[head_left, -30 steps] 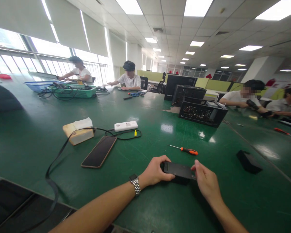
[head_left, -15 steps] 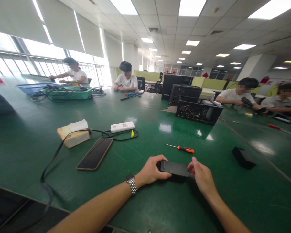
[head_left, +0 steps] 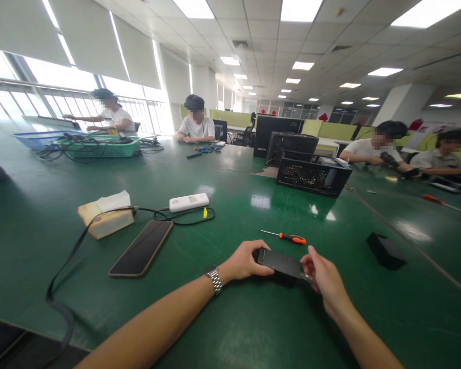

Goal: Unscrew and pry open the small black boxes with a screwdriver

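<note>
A flat black rectangular device [head_left: 283,265] lies low over the green table [head_left: 215,318] in front of me. My left hand [head_left: 245,262], with a metal watch on its wrist, grips the device's left end with curled fingers. My right hand [head_left: 324,280] pinches its right end between thumb and fingers. An orange-handled screwdriver [head_left: 286,237] lies on the table just beyond the device.
A phone [head_left: 141,248], a tissue box [head_left: 105,215], a white power strip [head_left: 188,202] and a black cable [head_left: 77,246] lie to the left. A small black box [head_left: 386,250] sits right. A black computer case [head_left: 311,177] and baskets [head_left: 100,146] stand farther back. Several people sit around the table.
The view has drifted slightly right and down. Both hands keep their hold on the black device, which has tilted a little.
</note>
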### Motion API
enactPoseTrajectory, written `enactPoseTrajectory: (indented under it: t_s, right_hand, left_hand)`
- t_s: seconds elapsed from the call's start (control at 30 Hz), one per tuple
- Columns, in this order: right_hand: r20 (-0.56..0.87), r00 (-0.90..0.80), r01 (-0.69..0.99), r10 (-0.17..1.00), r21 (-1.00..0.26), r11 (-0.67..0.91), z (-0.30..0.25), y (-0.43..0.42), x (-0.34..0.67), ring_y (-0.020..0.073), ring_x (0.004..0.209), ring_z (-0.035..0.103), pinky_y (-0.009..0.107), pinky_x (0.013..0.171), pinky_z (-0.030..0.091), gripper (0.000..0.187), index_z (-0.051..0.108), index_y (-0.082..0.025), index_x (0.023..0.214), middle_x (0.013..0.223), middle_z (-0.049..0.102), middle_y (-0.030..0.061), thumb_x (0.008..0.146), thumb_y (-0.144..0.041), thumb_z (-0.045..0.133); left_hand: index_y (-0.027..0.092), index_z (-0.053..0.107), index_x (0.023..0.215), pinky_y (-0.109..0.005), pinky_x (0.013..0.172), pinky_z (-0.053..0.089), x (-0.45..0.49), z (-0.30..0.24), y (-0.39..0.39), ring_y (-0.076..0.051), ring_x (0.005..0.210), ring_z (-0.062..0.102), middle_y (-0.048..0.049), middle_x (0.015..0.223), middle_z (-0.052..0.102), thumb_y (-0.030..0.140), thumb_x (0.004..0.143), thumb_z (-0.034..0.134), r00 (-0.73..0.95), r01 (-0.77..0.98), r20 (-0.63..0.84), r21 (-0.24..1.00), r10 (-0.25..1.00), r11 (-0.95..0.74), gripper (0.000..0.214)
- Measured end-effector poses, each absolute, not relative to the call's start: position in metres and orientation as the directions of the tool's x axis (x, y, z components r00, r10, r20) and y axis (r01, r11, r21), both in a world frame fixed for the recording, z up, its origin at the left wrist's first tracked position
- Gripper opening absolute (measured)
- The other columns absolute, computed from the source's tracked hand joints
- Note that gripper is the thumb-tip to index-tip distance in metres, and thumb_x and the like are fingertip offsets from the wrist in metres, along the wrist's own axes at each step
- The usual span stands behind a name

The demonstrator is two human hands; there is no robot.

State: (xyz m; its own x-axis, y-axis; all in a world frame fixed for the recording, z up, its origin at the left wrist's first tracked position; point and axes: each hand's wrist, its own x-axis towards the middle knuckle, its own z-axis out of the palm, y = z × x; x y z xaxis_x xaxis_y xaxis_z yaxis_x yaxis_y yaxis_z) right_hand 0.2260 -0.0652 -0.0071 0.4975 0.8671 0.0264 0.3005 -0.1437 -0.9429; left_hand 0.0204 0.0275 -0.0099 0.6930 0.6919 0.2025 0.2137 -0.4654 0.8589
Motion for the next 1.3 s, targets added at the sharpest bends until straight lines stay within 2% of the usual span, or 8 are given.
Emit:
enactPoseTrajectory:
  t_s: [0.1, 0.2, 0.3, 0.43, 0.57, 0.93, 1.1, 1.3]
  right_hand:
    - [0.156, 0.448, 0.519, 0.880, -0.847, -0.115, 0.005, -0.075, 0.215, 0.0151, 0.051, 0.049, 0.025, 0.047, 0.035, 0.047, 0.059, -0.021, 0.070, 0.057, 0.054, 0.0001, 0.083, -0.064, 0.045]
    - [0.293, 0.423, 0.679, 0.857, -0.729, -0.086, 0.010, -0.079, 0.211, 0.0174, 0.059, 0.055, 0.028, 0.056, 0.039, 0.042, 0.058, -0.023, 0.088, 0.073, 0.063, 0.0024, 0.085, -0.061, 0.042]
    - [0.213, 0.429, 0.570, 0.878, -0.818, -0.081, 0.002, -0.074, 0.217, 0.0162, 0.055, 0.054, 0.027, 0.052, 0.040, 0.046, 0.057, -0.021, 0.092, 0.072, 0.061, 0.0021, 0.085, -0.063, 0.039]
    - [0.056, 0.390, 0.288, 0.919, -0.955, -0.064, -0.011, -0.067, 0.226, 0.0122, 0.044, 0.046, 0.023, 0.040, 0.032, 0.054, 0.059, -0.020, 0.091, 0.058, 0.052, -0.0028, 0.080, -0.069, 0.041]
    - [0.004, 0.439, 0.169, 0.898, -0.983, -0.078, -0.014, -0.064, 0.223, 0.0099, 0.037, 0.042, 0.022, 0.035, 0.028, 0.060, 0.060, -0.019, 0.084, 0.055, 0.051, -0.0033, 0.076, -0.075, 0.042]
    - [0.049, 0.429, 0.307, 0.902, -0.947, -0.095, -0.013, -0.061, 0.227, 0.0135, 0.042, 0.046, 0.025, 0.041, 0.032, 0.060, 0.064, -0.018, 0.072, 0.047, 0.050, -0.0022, 0.077, -0.074, 0.043]
    - [0.118, 0.443, 0.490, 0.889, -0.862, -0.130, 0.002, -0.065, 0.248, 0.0145, 0.046, 0.050, 0.026, 0.049, 0.038, 0.060, 0.066, -0.019, 0.075, 0.047, 0.049, -0.0033, 0.083, -0.071, 0.037]
    - [0.013, 0.421, 0.494, 0.907, -0.842, -0.217, 0.005, -0.064, 0.271, 0.0157, 0.044, 0.051, 0.027, 0.045, 0.038, 0.069, 0.067, -0.018, 0.074, 0.045, 0.051, -0.0013, 0.082, -0.075, 0.030]
  left_hand:
    - [0.014, 0.064, 0.091, -0.020, 0.060, 0.038, 0.021, -0.011, 0.025, -0.013, 0.070, 0.050, 0.0023, 0.078, 0.055, 0.031, 0.061, 0.080, 0.690, 0.198, 0.202, 0.871, 0.695, -0.450, 0.038]
    - [0.014, 0.065, 0.092, -0.020, 0.061, 0.039, 0.023, -0.012, 0.024, -0.014, 0.070, 0.051, 0.0020, 0.078, 0.057, 0.032, 0.062, 0.080, 0.689, 0.191, 0.206, 0.873, 0.695, -0.448, 0.038]
    - [0.015, 0.065, 0.094, -0.021, 0.065, 0.041, 0.023, -0.012, 0.024, -0.015, 0.074, 0.053, 0.0010, 0.081, 0.059, 0.032, 0.063, 0.080, 0.698, 0.179, 0.226, 0.864, 0.679, -0.471, 0.039]
    - [0.015, 0.066, 0.095, -0.022, 0.066, 0.041, 0.024, -0.011, 0.024, -0.016, 0.075, 0.054, 0.0003, 0.082, 0.060, 0.032, 0.063, 0.079, 0.703, 0.191, 0.227, 0.852, 0.674, -0.487, 0.039]
    - [0.013, 0.066, 0.093, -0.021, 0.062, 0.038, 0.025, -0.011, 0.023, -0.014, 0.071, 0.051, 0.0015, 0.078, 0.058, 0.030, 0.062, 0.079, 0.695, 0.187, 0.220, 0.864, 0.685, -0.467, 0.038]
    - [0.014, 0.065, 0.090, -0.021, 0.064, 0.038, 0.025, -0.010, 0.023, -0.014, 0.072, 0.052, 0.0021, 0.078, 0.059, 0.031, 0.063, 0.079, 0.700, 0.170, 0.247, 0.854, 0.670, -0.492, 0.035]
    - [0.013, 0.066, 0.092, -0.021, 0.062, 0.038, 0.023, -0.010, 0.023, -0.014, 0.070, 0.052, 0.0013, 0.077, 0.059, 0.033, 0.063, 0.080, 0.702, 0.171, 0.224, 0.868, 0.676, -0.466, 0.038]
    - [0.013, 0.068, 0.093, -0.021, 0.063, 0.039, 0.023, -0.011, 0.023, -0.016, 0.074, 0.055, -0.0001, 0.080, 0.061, 0.038, 0.063, 0.081, 0.693, 0.181, 0.217, 0.871, 0.687, -0.458, 0.041]
